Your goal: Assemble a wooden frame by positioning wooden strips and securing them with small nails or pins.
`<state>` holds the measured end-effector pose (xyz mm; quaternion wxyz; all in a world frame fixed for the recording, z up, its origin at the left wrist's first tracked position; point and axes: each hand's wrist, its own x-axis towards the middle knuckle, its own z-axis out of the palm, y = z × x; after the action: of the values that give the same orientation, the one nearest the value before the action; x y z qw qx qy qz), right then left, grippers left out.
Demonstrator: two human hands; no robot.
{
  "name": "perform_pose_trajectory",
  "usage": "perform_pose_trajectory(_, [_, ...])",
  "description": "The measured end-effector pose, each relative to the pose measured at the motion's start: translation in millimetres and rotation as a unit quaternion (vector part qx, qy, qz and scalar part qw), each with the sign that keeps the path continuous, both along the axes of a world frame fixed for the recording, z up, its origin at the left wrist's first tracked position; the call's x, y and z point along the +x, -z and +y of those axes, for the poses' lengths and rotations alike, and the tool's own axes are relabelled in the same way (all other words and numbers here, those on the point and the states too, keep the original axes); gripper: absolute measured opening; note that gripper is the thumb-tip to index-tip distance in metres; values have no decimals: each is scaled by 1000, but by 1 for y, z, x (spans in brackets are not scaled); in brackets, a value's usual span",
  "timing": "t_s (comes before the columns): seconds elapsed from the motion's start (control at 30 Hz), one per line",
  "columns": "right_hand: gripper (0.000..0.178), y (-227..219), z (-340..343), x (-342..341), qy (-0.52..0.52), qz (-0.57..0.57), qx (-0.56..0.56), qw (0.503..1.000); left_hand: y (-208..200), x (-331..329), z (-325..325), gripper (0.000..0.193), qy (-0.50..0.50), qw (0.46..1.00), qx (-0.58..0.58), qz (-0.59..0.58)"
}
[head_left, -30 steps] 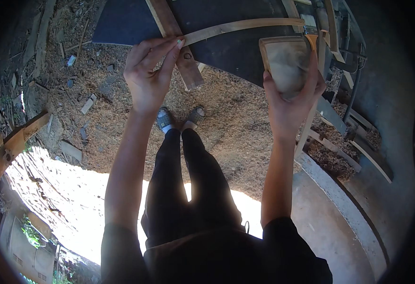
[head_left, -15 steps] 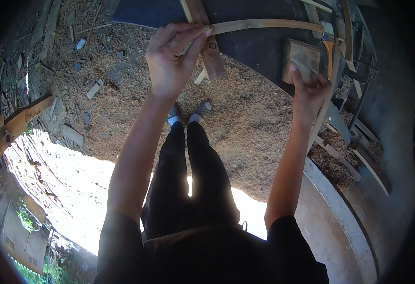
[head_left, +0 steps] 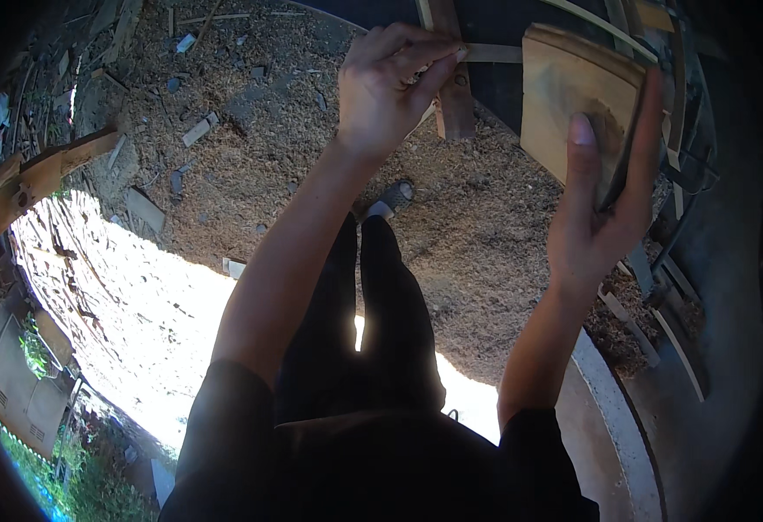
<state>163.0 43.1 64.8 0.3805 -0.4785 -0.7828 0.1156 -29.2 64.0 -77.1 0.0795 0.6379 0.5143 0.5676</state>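
My left hand (head_left: 388, 91) is closed in a pinch at the left end of a thin wooden strip (head_left: 496, 54). What lies between its fingertips is too small to make out. Under the fingertips, a reddish-brown plank (head_left: 455, 109) with a dark knot crosses the strip. Off to the right, my right hand (head_left: 599, 230) grips a squarish flat wooden block (head_left: 555, 100), thumb on its face and fingers along the right edge. The block is tilted and covers the strip's right part.
A dark work surface (head_left: 496, 85) lies beneath the wood. Several wooden strips and a curved frame stand at the right. Wood shavings (head_left: 477, 209) and scraps cover the ground. A low curved concrete edge (head_left: 612, 418) runs at the lower right.
My right hand has lifted the wooden block, which now looks larger and more tilted. My left hand keeps its pinch by the strip. The whole view has shifted, moving the scene rightward.
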Motion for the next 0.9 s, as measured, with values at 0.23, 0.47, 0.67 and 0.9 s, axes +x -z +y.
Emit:
perform_pose_trajectory(0.23, [57,1,2,-36,-11,-201,-96,975,2,3,-2,13,-6,1000,-8,-5])
perform_pose_trajectory(0.47, [55,8,10,-39,-39,-159,-49,985,-1,2,-8,17,-4,999,-39,-5])
perform_pose_trajectory(0.67, [53,1,14,-45,8,50,81,995,-4,5,-5,18,10,999,-39,-28])
perform_pose_trajectory(0.9, [58,11,7,-42,49,-178,-97,978,-5,9,-10,15,3,990,-83,-114])
